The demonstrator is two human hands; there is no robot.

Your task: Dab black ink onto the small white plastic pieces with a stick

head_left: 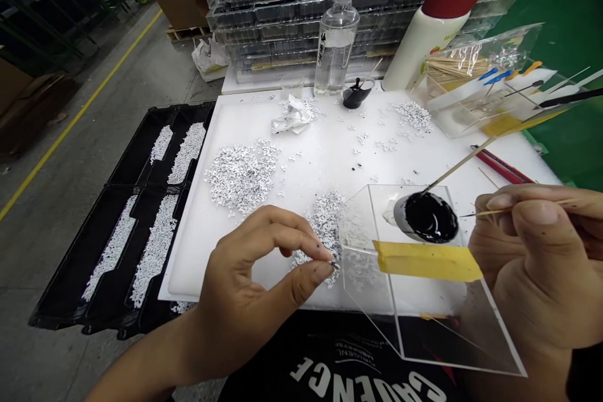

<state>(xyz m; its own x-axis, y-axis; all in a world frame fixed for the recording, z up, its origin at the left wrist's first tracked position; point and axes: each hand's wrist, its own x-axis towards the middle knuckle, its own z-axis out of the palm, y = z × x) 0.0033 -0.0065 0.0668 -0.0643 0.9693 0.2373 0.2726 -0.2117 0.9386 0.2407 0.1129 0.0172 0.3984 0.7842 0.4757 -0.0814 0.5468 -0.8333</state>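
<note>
My left hand point(254, 282) pinches a tiny piece point(333, 264) between thumb and forefinger, just left of a clear plastic stand point(471, 326). The fingertips hide most of it; a dark bit shows. I judge it nearly weightless, stiff and easily dropped, and slippery if wet, so a light hold at its edge suits it best. My right hand point(537, 257) grasps a thin stick point(492, 211) between thumb and fingers, its fine tip pointing left, close to a cup of black liquid point(428, 220).

The stand, with yellow tape point(428, 260) across it, lies between my hands and is the main obstacle. A second stick point(447, 166) leans out of the cup, where a knuckle could knock it.

Beyond my left fingertips, a small heap of white pieces point(325, 217) lies on the white board point(306, 169); a larger heap point(242, 176) sits farther left. Left of the board, a black tray point(117, 163) holds more white pieces in its compartments. Toward the back are a crumpled tissue point(293, 116), a black-stained dish point(357, 96), a glass bottle point(335, 44) and a red-capped flask point(433, 31), before stacked clear trays point(277, 31).
</note>
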